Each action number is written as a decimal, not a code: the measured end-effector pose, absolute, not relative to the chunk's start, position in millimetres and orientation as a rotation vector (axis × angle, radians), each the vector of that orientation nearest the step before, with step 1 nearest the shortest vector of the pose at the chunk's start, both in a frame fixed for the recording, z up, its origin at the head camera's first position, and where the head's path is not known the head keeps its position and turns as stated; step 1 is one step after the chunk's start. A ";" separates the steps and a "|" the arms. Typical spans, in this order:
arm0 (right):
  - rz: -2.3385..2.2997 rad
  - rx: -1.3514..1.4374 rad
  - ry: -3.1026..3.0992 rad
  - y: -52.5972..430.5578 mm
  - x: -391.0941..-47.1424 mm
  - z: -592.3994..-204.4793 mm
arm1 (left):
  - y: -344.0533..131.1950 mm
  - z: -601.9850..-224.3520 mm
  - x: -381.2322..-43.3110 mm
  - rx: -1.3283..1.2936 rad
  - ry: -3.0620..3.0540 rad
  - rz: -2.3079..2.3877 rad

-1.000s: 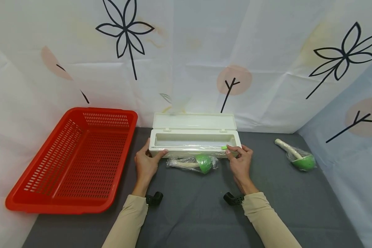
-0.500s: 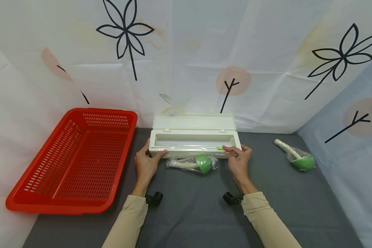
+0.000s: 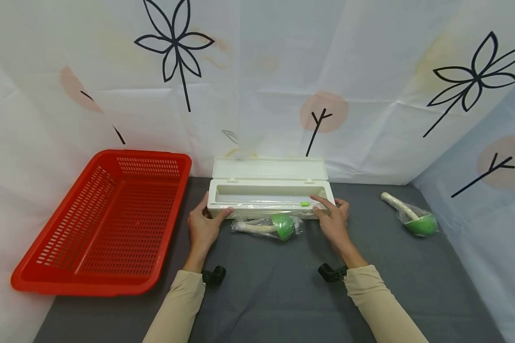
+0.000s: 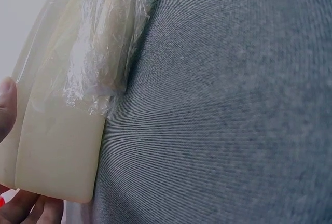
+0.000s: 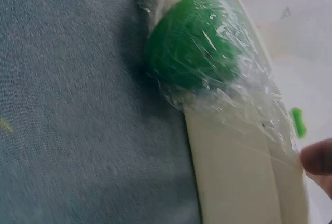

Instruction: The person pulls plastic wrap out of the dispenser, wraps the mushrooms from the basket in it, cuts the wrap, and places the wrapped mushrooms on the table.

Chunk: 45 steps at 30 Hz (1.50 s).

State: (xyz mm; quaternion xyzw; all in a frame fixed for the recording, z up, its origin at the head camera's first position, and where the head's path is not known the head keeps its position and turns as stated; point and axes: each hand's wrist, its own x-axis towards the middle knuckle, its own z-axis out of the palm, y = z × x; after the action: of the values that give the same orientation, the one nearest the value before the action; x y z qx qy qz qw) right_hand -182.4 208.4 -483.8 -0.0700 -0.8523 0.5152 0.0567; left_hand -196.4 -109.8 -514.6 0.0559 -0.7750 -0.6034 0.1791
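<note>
In the head view a white cling film dispenser (image 3: 274,214) stands with its lid (image 3: 269,168) raised. My left hand (image 3: 203,228) grips its left end; the left wrist view shows the thumb (image 4: 6,107) on top and the fingers (image 4: 33,209) round the end. My right hand (image 3: 332,224) is at the right end, index finger stretched over the box, right of the green cutter slider (image 3: 304,204) and apart from it. Against the dispenser's front lies a mushroom-shaped thing (image 3: 282,226) with a pale stem and green head. Film (image 5: 249,105) covers it and reaches the dispenser's top edge.
A red perforated basket (image 3: 90,288) stands on the left of the grey cloth. A second film-wrapped, green-headed thing (image 3: 420,225) lies at the right. Behind the dispenser hangs a white curtain (image 3: 262,119) with printed plants.
The green slider moved slightly left along the dispenser while my right fingers pinched it. Now those fingers have let go and shifted right. My left hand stayed in place.
</note>
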 end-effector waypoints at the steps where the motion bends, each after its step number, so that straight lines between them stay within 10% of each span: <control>1: 1.545 -0.206 -2.619 209.8 -182.3 -482.0 | -109.6 -514.9 -196.5 0.156 -2.184 -1.712; 45: 1.286 -0.102 -2.704 229.7 -200.8 -489.9 | -102.7 -494.9 -188.9 0.000 -2.341 -1.220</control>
State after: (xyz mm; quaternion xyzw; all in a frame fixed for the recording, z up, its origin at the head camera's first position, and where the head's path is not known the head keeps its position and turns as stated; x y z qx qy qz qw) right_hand -200.8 229.7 -489.9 -0.0341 -0.9002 0.4280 0.0726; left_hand -188.9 -102.7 -494.9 0.0000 -0.8591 -0.4477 0.2480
